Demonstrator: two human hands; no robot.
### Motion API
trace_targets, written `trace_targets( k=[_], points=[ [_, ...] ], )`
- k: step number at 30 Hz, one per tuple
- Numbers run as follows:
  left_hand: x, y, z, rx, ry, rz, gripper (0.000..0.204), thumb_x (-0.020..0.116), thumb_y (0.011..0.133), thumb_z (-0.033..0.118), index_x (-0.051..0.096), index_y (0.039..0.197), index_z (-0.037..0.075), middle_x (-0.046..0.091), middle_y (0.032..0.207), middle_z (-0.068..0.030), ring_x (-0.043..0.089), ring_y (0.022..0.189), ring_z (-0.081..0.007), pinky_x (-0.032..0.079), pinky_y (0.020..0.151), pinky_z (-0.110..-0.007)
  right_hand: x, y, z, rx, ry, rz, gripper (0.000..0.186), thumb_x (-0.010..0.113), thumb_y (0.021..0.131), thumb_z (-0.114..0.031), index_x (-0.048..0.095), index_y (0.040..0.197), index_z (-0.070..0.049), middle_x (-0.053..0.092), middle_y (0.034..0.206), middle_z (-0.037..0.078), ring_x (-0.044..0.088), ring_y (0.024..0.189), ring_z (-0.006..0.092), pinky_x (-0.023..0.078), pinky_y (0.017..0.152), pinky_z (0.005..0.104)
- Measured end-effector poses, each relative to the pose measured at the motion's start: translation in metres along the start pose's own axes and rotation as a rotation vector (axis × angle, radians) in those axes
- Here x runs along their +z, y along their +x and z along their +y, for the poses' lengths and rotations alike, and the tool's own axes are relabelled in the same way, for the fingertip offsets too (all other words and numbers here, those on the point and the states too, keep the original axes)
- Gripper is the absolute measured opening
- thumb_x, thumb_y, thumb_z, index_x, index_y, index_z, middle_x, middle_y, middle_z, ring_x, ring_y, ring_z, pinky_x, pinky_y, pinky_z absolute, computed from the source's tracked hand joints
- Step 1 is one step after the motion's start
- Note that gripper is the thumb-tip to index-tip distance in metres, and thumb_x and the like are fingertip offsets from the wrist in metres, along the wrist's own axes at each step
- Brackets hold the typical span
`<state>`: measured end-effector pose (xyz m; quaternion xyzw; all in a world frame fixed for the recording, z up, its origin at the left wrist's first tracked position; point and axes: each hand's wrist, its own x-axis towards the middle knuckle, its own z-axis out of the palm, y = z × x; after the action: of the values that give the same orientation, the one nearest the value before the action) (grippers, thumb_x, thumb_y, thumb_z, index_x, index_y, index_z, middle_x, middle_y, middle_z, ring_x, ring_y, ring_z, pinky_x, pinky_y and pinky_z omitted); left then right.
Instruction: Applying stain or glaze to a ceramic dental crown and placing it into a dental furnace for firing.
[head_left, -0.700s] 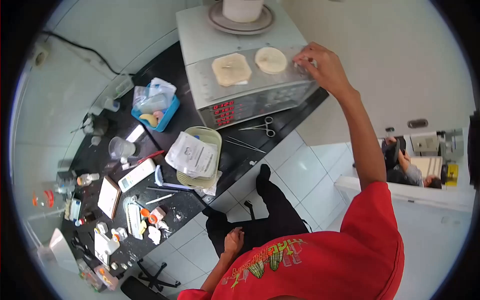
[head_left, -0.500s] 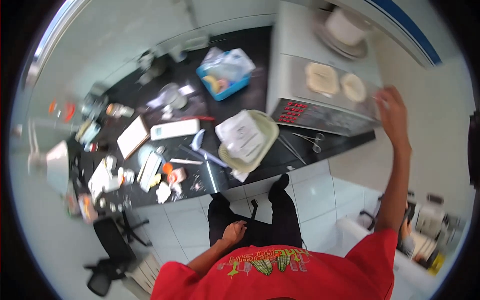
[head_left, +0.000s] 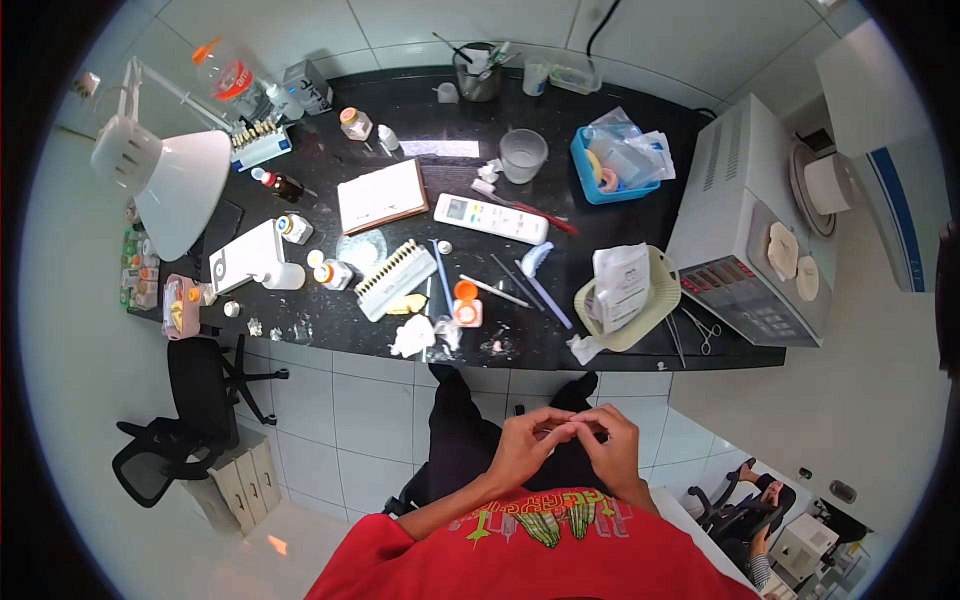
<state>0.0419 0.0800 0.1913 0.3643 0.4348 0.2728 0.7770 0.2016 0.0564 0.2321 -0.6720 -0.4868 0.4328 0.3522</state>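
My left hand (head_left: pixel 524 448) and my right hand (head_left: pixel 610 446) meet in front of my chest, above my lap and short of the black desk (head_left: pixel 520 345). The thumbs and fingertips of both are pinched together, tip against tip. Anything between them is too small or too hidden to make out. Beyond them, on the desk's near right part, a pale green tray (head_left: pixel 662 300) holds a white paper packet (head_left: pixel 621 285). Beside it lie metal tweezers (head_left: pixel 676 340) and a scissor-handled clamp (head_left: pixel 706 336).
A boxy machine (head_left: pixel 735 250) with red digits stands at the right, pale plaster pieces (head_left: pixel 784 250) on it. A blue basket (head_left: pixel 625 193), a white remote (head_left: pixel 490 217), small bottles and a lamp (head_left: pixel 180 180) crowd the desk. Office chair (head_left: pixel 195 400) left; another person (head_left: pixel 760 520) sits lower right.
My right hand has come from the machine's right side to my front. My left hand has risen from my lap to meet it. The view has turned to the left.
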Motion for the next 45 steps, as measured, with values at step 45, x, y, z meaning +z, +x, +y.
trace_targets(
  k=[45],
  points=[
    [-0.316,0.133,-0.446,-0.078,1.090,-0.645,0.070,0.077,0.069,0.056,0.065,0.119,0.009,0.065,0.120,-0.0170,0.060,0.114,-0.0379,0.047,0.097,-0.047,0.134,0.055,0.351,-0.144,-0.475,-0.030,0.020,0.060,0.094,-0.007,0.064,0.113,-0.004,0.069,0.096,0.012,0.069,0.088,0.0252,0.054,0.080,0.0357]
  ],
)
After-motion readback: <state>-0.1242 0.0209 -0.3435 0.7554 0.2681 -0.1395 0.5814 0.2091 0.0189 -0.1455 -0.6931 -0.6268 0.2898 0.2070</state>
